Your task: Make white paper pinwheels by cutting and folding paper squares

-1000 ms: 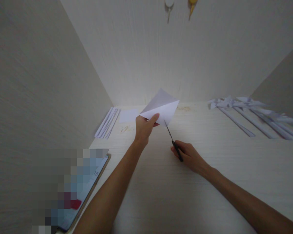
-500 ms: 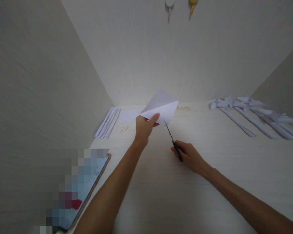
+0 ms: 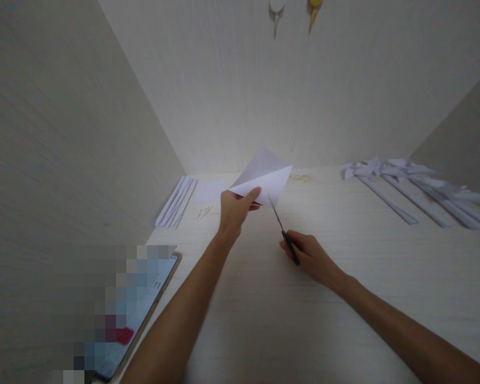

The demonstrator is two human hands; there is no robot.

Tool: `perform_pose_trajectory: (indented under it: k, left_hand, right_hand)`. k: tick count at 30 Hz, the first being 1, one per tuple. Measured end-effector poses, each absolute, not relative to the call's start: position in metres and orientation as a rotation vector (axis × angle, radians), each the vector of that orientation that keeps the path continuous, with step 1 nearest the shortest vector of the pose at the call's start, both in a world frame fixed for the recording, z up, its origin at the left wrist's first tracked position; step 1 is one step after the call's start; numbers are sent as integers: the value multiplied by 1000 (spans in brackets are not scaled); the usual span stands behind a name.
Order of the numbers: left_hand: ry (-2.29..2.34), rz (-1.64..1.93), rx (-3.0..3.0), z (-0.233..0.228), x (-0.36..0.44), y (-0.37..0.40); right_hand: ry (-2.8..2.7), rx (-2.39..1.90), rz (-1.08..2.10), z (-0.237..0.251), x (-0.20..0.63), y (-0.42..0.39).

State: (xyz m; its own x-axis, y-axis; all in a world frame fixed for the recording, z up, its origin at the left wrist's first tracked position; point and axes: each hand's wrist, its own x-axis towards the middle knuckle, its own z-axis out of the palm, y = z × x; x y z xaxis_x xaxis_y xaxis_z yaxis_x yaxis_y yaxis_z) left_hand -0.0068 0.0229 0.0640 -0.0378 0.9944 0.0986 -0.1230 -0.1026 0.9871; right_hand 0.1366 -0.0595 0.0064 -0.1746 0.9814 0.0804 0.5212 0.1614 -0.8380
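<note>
My left hand (image 3: 234, 210) pinches the lower left corner of a folded white paper (image 3: 266, 178) and holds it up above the pale wooden desk (image 3: 264, 298). My right hand (image 3: 310, 256) grips a pair of black-handled scissors (image 3: 282, 229). Their thin blades point up and left, with the tip right at the paper's lower edge. Whether the blades are apart is too small to tell.
Folded white strips (image 3: 178, 201) and a small white sheet (image 3: 210, 190) lie at the back left. Several paper pinwheels on sticks (image 3: 408, 184) lie at the back right. A tablet (image 3: 138, 314) leans at the near left. Walls enclose the desk; two hooks (image 3: 294, 10) hang above.
Hardly anything moved. The paper and my left hand shifted very slightly; the scissors stay at the paper's lower edge.
</note>
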Motion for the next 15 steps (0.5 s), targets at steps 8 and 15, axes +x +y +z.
perform_pose_trajectory:
  k: [8,15]
  left_hand:
    - [1073,1355,1188,61,-4,22]
    - [1067,1319,1203,60,-2,20]
  right_hand:
    - [-1750,-1415,943,6,136,-60]
    - [-1716,-1411,957,6,135,-59]
